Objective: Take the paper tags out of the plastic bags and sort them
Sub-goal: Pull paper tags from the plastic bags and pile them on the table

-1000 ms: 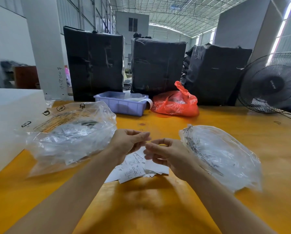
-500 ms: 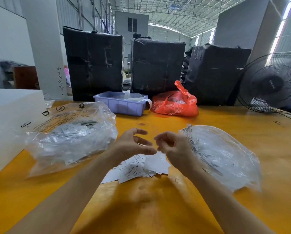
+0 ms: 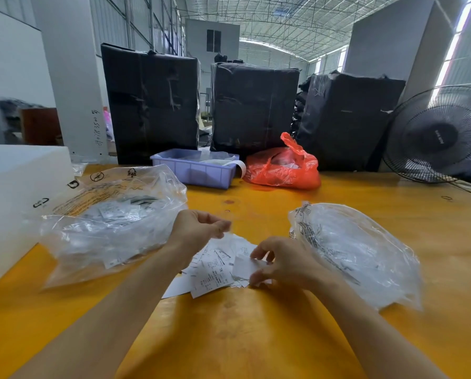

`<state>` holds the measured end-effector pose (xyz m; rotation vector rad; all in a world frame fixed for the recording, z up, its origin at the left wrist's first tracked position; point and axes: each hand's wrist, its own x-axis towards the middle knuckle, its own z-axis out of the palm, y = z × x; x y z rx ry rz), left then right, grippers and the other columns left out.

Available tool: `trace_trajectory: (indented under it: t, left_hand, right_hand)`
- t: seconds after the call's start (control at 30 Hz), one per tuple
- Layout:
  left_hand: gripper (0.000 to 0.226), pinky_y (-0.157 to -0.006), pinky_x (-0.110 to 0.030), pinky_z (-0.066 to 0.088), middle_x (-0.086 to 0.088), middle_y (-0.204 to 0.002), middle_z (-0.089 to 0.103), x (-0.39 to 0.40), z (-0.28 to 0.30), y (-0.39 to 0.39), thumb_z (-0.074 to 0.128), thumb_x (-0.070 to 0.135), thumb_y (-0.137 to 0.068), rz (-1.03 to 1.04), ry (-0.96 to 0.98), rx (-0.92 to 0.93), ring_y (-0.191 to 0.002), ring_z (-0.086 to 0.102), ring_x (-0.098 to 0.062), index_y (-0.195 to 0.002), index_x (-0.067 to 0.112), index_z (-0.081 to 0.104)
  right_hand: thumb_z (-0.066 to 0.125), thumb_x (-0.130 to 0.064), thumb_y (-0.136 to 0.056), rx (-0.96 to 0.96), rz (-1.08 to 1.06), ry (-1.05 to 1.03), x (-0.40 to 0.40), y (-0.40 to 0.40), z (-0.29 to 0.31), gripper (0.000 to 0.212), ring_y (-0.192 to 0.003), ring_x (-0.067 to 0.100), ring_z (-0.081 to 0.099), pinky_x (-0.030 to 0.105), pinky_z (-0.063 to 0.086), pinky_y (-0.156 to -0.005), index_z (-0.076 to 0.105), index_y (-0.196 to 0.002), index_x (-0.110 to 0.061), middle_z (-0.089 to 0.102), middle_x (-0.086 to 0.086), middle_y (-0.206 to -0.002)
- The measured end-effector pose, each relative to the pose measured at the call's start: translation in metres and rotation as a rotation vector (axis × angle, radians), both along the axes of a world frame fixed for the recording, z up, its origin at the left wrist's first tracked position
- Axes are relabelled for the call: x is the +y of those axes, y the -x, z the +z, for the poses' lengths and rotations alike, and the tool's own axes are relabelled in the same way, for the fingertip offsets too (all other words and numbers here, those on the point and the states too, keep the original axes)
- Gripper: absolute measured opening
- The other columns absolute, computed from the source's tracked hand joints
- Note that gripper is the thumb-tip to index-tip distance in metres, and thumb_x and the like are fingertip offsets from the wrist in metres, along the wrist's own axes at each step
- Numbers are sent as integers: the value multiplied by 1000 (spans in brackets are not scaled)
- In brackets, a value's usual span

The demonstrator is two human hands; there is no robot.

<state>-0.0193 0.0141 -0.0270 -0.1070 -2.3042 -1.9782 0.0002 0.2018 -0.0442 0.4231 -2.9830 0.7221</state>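
Over the yellow surface (image 3: 256,337), the right hand (image 3: 289,265) pinches a white paper tag (image 3: 244,266) above the loose tag pile (image 3: 212,274); the left hand (image 3: 199,231) pinches a small clear plastic bag (image 3: 227,233), its fingers curled.

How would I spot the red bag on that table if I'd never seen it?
Look to the far edge of the yellow table, before the row of black-wrapped bales. Beside the lilac tray sits the red bag, the only coloured bag; the others are clear.

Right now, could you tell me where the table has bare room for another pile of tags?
Bare table lies nearest you, between the forearms, and far right beyond the right-hand bag. The middle is crowded: tag pile, both hands, left-hand bag.
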Motion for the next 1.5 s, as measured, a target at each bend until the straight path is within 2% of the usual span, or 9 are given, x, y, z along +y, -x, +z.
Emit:
trace_trajectory:
  t: [0.23,0.37,0.5,0.6,0.83,0.97,1.17,1.3,1.5]
  left_hand:
    - [7,-52,-14,44,1,-65,70,3,-3,3,76,9,-76,-18,8,-8,-52,59,-4,-72,9,70]
    - [10,-46,-10,42,4,-60,69,1,-5,3,79,8,-71,-6,22,-12,-50,59,-2,-72,11,70]
    - [8,-44,-9,42,5,-61,71,0,-5,4,77,12,-74,15,2,-13,-48,59,0,-74,12,69]
    - [12,-47,-13,44,4,-63,71,1,-4,3,76,19,-74,18,-32,-9,-51,60,-2,-78,10,69]
    - [14,-73,-29,44,8,-61,70,8,-2,1,81,23,-67,-35,-30,-36,-54,62,-1,-70,15,70]
    - [14,-66,-24,45,3,-63,69,12,-1,0,82,21,-65,-64,-28,-56,-55,61,-3,-70,14,70]
    - [13,-63,-21,47,4,-59,67,14,0,-3,82,14,-65,-89,-39,-78,-60,58,-8,-67,13,70]
    - [16,-60,-22,46,5,-56,64,14,-1,-4,83,10,-64,-104,-59,-102,-61,56,-10,-70,12,69]
    - [17,-53,-18,42,3,-59,65,17,0,-7,83,12,-63,-124,-97,-134,-59,56,-9,-73,10,70]
  right_hand:
    - [79,-11,-72,24,-70,329,2,8,-3,14,-57,11,53,21,42,-53,69,-75,-21,60,-4,-64]
    - [73,-6,-78,67,-32,446,6,8,-3,14,-61,13,54,28,43,-64,73,-72,-19,62,-1,-64]
    - [70,13,-71,33,10,680,3,5,1,34,-105,13,57,33,51,-87,74,-66,-20,63,4,-105]
    - [60,25,-72,78,60,906,4,4,4,41,-84,19,63,29,56,-74,72,-61,-13,69,5,-83]
    - [47,15,-81,143,2,845,3,4,6,43,-74,37,60,33,47,-67,74,-77,-18,73,11,-93]
    - [60,2,-86,116,19,932,2,1,11,24,-74,8,65,17,51,-62,73,-78,-16,72,0,-81]
    - [70,-4,-81,204,-79,1028,4,4,12,37,-74,7,69,16,51,-58,50,-101,-28,71,2,-81]
    - [57,-12,-92,253,-77,1055,4,4,16,11,-64,1,61,11,46,-52,62,-90,-23,66,-1,-79]
    - [69,-10,-83,277,-35,1036,5,1,20,14,-75,9,68,15,50,-61,67,-93,-20,69,3,-82]
